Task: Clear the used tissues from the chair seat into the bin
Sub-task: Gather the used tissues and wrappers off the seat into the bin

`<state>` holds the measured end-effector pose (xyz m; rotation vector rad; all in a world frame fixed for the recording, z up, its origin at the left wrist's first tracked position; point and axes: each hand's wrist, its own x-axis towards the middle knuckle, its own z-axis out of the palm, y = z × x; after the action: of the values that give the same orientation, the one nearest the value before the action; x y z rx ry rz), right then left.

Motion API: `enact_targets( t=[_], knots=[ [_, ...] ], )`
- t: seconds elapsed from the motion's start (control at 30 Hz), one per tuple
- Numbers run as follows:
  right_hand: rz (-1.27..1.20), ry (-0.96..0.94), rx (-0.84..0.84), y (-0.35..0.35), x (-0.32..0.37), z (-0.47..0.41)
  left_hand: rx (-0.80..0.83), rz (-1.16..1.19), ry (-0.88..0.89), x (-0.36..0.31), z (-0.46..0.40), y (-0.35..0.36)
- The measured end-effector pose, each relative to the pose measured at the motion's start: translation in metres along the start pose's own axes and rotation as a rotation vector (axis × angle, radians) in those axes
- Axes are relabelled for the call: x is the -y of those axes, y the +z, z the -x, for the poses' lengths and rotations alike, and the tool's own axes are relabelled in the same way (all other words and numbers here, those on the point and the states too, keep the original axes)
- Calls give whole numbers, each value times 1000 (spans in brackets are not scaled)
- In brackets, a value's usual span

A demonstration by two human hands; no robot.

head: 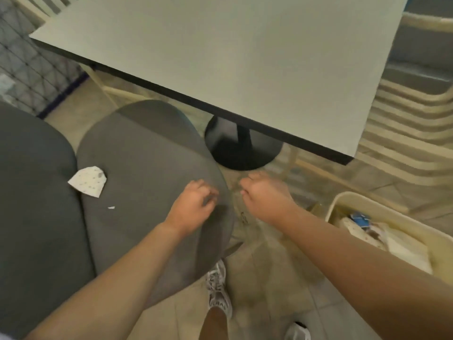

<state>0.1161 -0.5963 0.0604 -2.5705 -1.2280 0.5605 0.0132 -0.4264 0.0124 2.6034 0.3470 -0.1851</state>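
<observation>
Left hand (193, 204) — over the right edge of the grey chair seat (147, 173), fingers loosely curled, nothing visibly held; whether the fingertips touch the fabric cannot be told. Right hand (263, 195) — blurred, held over the floor just beside the seat edge, fingers curled inward; whether it grips anything cannot be told. Tissue (87, 181), white with small dots, folded, lying at the seat's left side near the gap to a second grey cushion (31, 180). Small white scrap (111, 207) on the seat, just below the tissue. Bin (343, 204), cream, on the floor at right, holding crumpled paper. Table (245, 57), pale top, black pedestal base.
</observation>
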Motion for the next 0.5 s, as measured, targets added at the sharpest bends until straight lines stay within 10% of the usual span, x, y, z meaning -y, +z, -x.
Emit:
enact_targets(
  t=[0.5],
  knots=[
    [-35, -319, 240, 88, 201, -242, -232, 110, -544, 256, 32, -59]
  ],
)
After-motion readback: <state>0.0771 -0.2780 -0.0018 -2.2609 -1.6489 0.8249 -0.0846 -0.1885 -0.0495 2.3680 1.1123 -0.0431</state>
